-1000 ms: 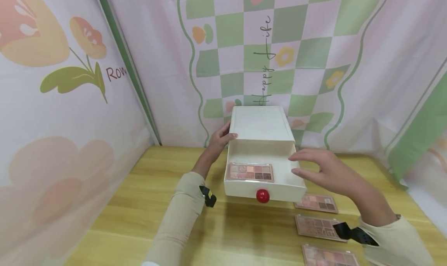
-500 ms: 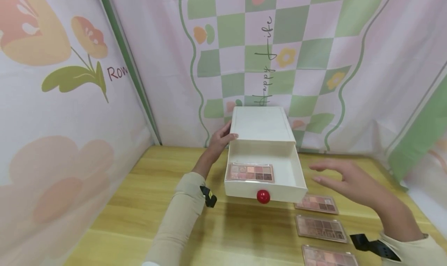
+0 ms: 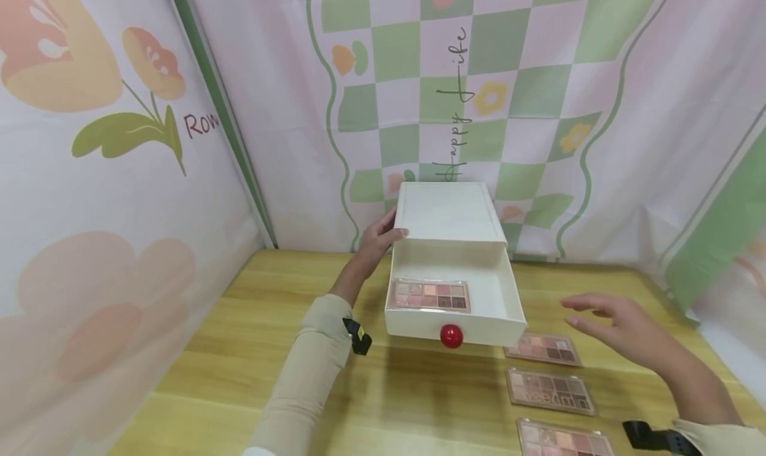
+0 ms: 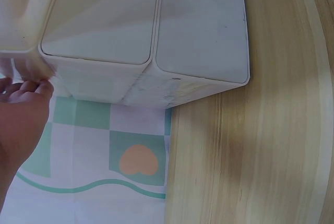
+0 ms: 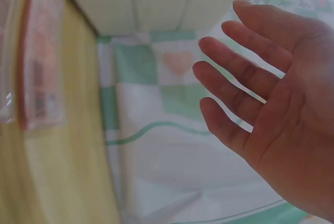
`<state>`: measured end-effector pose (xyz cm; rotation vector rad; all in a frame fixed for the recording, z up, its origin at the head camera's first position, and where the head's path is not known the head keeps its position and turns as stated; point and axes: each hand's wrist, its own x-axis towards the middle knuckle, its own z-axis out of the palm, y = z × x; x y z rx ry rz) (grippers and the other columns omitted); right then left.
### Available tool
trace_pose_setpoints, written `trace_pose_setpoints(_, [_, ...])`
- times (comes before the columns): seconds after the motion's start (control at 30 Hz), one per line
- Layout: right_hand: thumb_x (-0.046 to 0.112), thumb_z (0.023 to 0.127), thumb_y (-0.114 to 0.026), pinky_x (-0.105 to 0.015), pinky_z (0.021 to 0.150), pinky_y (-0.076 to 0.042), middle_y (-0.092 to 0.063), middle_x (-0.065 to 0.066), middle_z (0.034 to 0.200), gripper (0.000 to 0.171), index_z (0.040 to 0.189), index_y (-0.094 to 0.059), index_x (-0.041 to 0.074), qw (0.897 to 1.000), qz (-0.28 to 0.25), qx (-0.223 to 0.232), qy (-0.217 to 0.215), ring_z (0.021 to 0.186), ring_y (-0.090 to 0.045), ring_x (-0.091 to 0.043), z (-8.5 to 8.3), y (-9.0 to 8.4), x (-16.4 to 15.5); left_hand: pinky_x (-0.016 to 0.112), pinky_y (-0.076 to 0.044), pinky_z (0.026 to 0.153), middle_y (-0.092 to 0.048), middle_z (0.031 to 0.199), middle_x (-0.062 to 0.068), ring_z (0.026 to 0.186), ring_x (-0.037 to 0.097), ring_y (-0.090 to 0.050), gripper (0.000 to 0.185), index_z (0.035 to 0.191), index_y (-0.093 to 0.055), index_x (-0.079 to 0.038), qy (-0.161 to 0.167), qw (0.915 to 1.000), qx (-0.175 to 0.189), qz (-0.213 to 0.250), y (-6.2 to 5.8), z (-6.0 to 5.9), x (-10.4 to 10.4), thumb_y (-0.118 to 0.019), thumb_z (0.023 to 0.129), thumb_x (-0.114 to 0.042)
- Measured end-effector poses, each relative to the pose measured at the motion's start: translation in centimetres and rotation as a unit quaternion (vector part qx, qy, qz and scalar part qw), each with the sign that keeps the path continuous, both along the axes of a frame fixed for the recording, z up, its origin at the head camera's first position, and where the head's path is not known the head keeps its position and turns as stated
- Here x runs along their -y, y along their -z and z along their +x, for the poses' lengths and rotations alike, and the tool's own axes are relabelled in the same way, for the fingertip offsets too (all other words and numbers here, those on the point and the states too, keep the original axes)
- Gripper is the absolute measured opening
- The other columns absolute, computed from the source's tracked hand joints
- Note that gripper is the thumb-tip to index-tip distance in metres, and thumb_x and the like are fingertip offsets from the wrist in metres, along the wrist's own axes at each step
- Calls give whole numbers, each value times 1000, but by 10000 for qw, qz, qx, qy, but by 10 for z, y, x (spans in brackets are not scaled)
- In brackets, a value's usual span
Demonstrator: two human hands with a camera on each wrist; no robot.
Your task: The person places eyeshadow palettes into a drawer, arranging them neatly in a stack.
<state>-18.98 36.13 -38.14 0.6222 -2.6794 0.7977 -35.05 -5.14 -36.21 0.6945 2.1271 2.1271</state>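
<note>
A white stacked drawer cabinet stands against the back curtain, its top drawer pulled out with a red round knob on the front. Inside, at the front left, lies an eyeshadow palette. My left hand grips the cabinet's left side, thumb at the front edge of the top tier. Off to the right, my right hand hovers with fingers extended and nothing in it; its spread fingers show in the right wrist view. Three more palettes lie in a column below it, the middle one lettered.
The nearest palette is cut off by the frame's bottom, and the farthest palette is partly covered by the drawer's corner. The wooden table ends at a patterned curtain behind and at the sides.
My right hand has withdrawn from over the open drawer's right side, moving right and toward me. My left hand, the drawer and the palettes stay where they were.
</note>
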Motion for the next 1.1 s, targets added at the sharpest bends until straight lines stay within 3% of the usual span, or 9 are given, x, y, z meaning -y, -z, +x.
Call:
trace_pose_setpoints(0.1, [11, 90, -74, -12, 77, -54, -52, 43, 115, 30, 118, -72, 0, 9998, -139, 170, 35, 100, -51, 24, -4, 11, -8, 44, -41, 122, -31, 168, 12, 153, 30, -37, 76, 162, -26, -14, 17, 10000, 30, 12, 0, -1, 0, -59, 93, -20])
trace_pose_setpoints(0.17, [11, 90, -74, -17, 76, -57, -55, 40, 115, 33, 119, -70, -3, 9993, -169, 320, 52, 99, -51, 23, -6, 18, -13, 44, -41, 122, -31, 168, 12, 153, 30, -37, 76, 162, -26, -14, 18, 10000, 57, -4, 1, -1, 0, -59, 93, -20])
trace_pose_setpoints(0.27, [11, 88, -75, -23, 75, -60, -73, 12, 116, 37, 120, -68, -5, 9989, -90, 467, 0, 98, -51, 22, -10, 30, -19, 43, -41, 122, -31, 168, 11, 153, 30, -37, 76, 162, -26, -14, 6, 10000, 63, -27, 0, 0, 0, -59, 93, -21])
trace_pose_setpoints(0.33, [11, 85, -78, -25, 73, -61, -74, -12, 118, 40, 121, -68, -5, 9988, 2, 486, -3, 98, -51, 22, -14, 39, -22, 44, -40, 123, -30, 168, 11, 153, 30, -36, 76, 162, -25, -14, 13, 10000, 40, -20, 0, 0, 0, -58, 94, -21])
trace_pose_setpoints(0.4, [10, 82, -80, -26, 72, -61, -69, -29, 120, 44, 122, -67, -5, 9987, 107, 506, -31, 97, -50, 21, -16, 46, -24, 44, -40, 123, -30, 169, 11, 153, 30, -36, 76, 162, -25, -14, 29, 10000, 13, -2, 0, 0, 0, -58, 94, -21])
trace_pose_setpoints(0.77, [13, 76, -86, -27, 76, -60, -62, -36, 124, 59, 125, -62, -10, 9966, 9, 823, -35, 99, -47, 19, -25, 73, -27, 46, -37, 124, -30, 169, 12, 154, 31, -34, 74, 162, -26, -14, 110, 9999, -37, 11, -1, 0, 1, -57, 95, -20])
trace_pose_setpoints(1.1, [15, 73, -88, -18, 85, -58, -59, -38, 130, 68, 128, -59, -13, 9911, -127, 1328, -19, 104, -39, 26, -24, 86, -25, 42, -39, 123, -29, 169, 11, 154, 29, -35, 75, 162, -25, -13, 45, 10000, 20, -8, 0, 0, 1, -58, 95, -20])
